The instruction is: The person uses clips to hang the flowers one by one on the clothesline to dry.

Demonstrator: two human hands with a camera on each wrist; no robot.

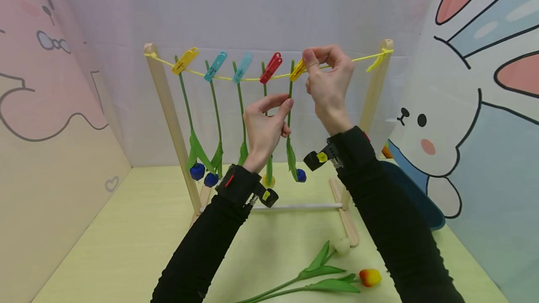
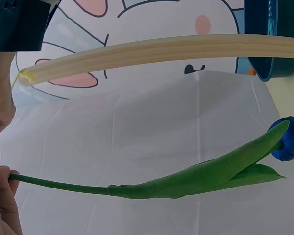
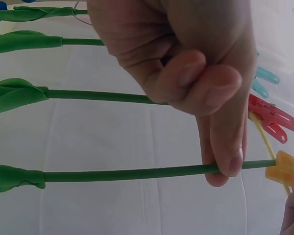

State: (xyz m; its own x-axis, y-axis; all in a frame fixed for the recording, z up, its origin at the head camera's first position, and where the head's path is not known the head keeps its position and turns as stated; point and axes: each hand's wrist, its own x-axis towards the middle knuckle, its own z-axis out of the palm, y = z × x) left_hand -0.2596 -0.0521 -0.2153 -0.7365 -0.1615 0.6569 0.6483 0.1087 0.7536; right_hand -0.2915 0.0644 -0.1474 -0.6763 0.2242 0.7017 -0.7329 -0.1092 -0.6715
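Note:
My left hand (image 1: pixel 265 127) pinches the green stem of an artificial blue tulip (image 2: pixel 201 178) that hangs head down. The stem's upper end meets the yellow clothespin (image 1: pixel 297 70) on the yellow string (image 1: pixel 366 58). At the upper end of that clothespin, my right hand (image 1: pixel 332 78) grips it between thumb and fingers. To the left along the string hang several other tulips, held by another yellow clothespin (image 1: pixel 185 61), two blue clothespins (image 1: pixel 216 66) and a red clothespin (image 3: pixel 272 117). Part of these tulips is hidden behind my left hand and wrist.
Wooden posts (image 1: pixel 168 106) of a rack carry the string, with a white bar (image 1: pixel 301 206) low between them. A white tulip (image 1: pixel 342 246) and a red-and-yellow tulip (image 1: pixel 370 277) lie on the table (image 1: pixel 126 247) in front. Behind my right arm stands a dark blue bin (image 1: pixel 414 195).

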